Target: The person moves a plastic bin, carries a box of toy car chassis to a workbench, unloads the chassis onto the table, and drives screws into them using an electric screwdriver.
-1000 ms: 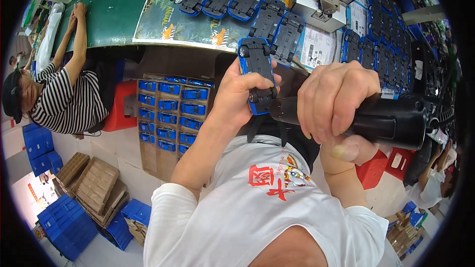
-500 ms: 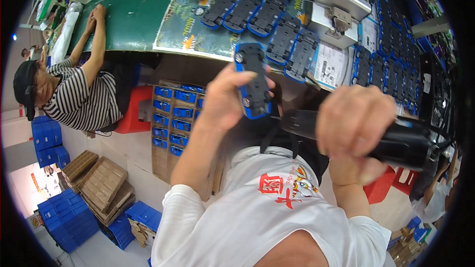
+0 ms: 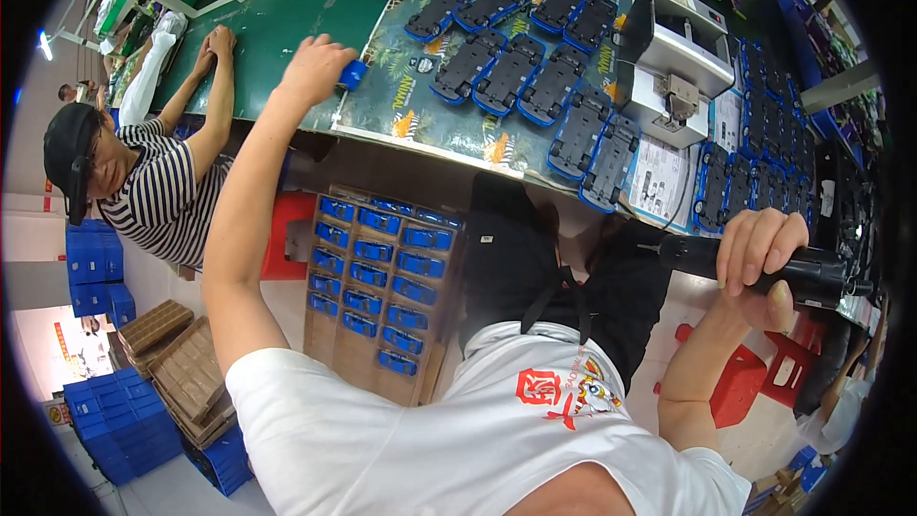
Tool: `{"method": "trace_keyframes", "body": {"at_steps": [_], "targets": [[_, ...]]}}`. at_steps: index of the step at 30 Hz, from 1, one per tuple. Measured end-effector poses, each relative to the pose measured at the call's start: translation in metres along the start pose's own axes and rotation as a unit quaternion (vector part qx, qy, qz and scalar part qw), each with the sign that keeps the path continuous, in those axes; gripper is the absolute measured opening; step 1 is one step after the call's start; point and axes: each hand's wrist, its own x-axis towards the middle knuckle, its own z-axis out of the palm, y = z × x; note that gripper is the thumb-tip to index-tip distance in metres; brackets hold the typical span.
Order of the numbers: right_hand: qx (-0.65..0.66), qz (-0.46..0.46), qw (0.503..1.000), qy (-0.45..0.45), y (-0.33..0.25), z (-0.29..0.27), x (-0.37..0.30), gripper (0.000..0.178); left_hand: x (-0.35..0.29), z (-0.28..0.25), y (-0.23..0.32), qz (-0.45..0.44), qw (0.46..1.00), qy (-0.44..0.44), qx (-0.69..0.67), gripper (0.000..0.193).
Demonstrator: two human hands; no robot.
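My left hand (image 3: 317, 69) is stretched out over the green tabletop at the left, closed on a blue toy car (image 3: 353, 75). Only the car's blue end shows beyond the fingers. At the right, my right hand (image 3: 761, 253) is wrapped round a black electric screwdriver (image 3: 690, 254), whose thin bit points left over my lap. On the printed mat (image 3: 420, 119) between the hands lie several blue toy cars (image 3: 512, 74) with their black undersides up. More upturned cars (image 3: 755, 182) fill the right side of the table.
A white machine with a metal nozzle (image 3: 680, 96) stands among the cars. Below the table edge, a brown tray (image 3: 330, 344) holds rows of blue cars. A person in a striped shirt (image 3: 158, 196) sits at the left, arms on the table. Red stools (image 3: 740, 387) and blue crates (image 3: 119, 420) stand around.
My left hand has carried the toy car from in front of me to the far left tabletop. My right hand has drawn the screwdriver away to the right.
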Motion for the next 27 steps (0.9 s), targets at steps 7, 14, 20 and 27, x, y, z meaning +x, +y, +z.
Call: {"method": "trace_keyframes", "body": {"at_steps": [7, 14, 20, 27], "targets": [[-0.031, -0.003, 0.997, 0.067, -0.001, -0.015, 0.002, 0.026, 0.056, 0.014, -0.026, -0.126, 0.923, 0.261, -0.253, 0.048], [-0.034, -0.013, 0.996, 0.078, -0.004, -0.014, 0.005, 0.025, 0.136, -0.024, 0.044, -0.202, 0.815, -0.032, -0.543, 0.064], [-0.04, -0.004, 0.993, 0.112, -0.005, -0.024, 0.0, 0.024, 0.122, -0.023, 0.04, -0.199, 0.735, -0.049, -0.647, 0.065], [-0.02, -0.052, 0.993, 0.109, -0.012, -0.043, 0.027, 0.018, 0.099, 0.009, 0.03, -0.217, 0.662, 0.009, -0.717, 0.049]]}}
